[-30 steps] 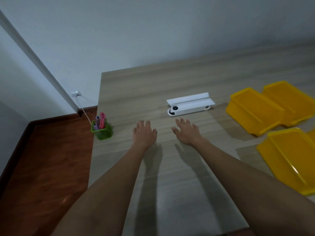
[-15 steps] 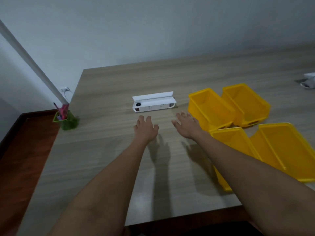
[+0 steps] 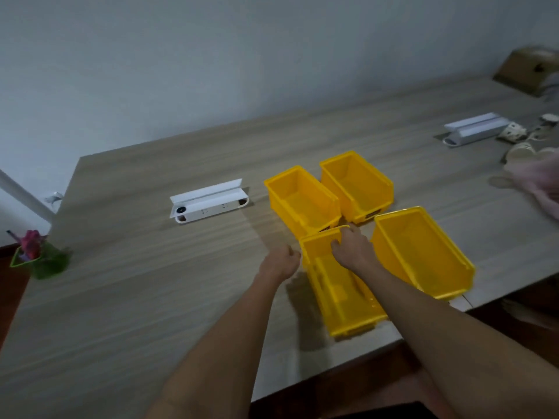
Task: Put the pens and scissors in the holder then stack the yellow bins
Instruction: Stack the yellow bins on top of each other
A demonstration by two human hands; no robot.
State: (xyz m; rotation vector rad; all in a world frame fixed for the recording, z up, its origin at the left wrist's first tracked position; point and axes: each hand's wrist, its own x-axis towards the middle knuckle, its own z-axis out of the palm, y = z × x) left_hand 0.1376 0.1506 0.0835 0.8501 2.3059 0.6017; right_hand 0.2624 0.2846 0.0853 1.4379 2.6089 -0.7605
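Observation:
Several yellow bins stand on the wooden table point(image 3: 151, 297). My right hand point(image 3: 352, 249) grips the far rim of the near-left bin point(image 3: 341, 294), fingers curled over its edge. My left hand point(image 3: 279, 263) is beside that bin's left wall with fingers curled; whether it touches the bin is unclear. Another bin point(image 3: 423, 252) sits to the right, and two more bins point(image 3: 302, 201) point(image 3: 358, 184) stand behind. The green holder point(image 3: 42, 260), with pink and purple pens in it, stands at the table's left edge.
A white oblong device point(image 3: 208, 202) lies left of the bins. A second white device point(image 3: 475, 131), small cups and pink cloth point(image 3: 535, 176) sit at the far right. The table's near edge runs just below the near bins.
The view has swung right. Both hands moved from flat above the table to the near-left bin; the right hand has taken hold of its rim and the left hand's fingers have curled.

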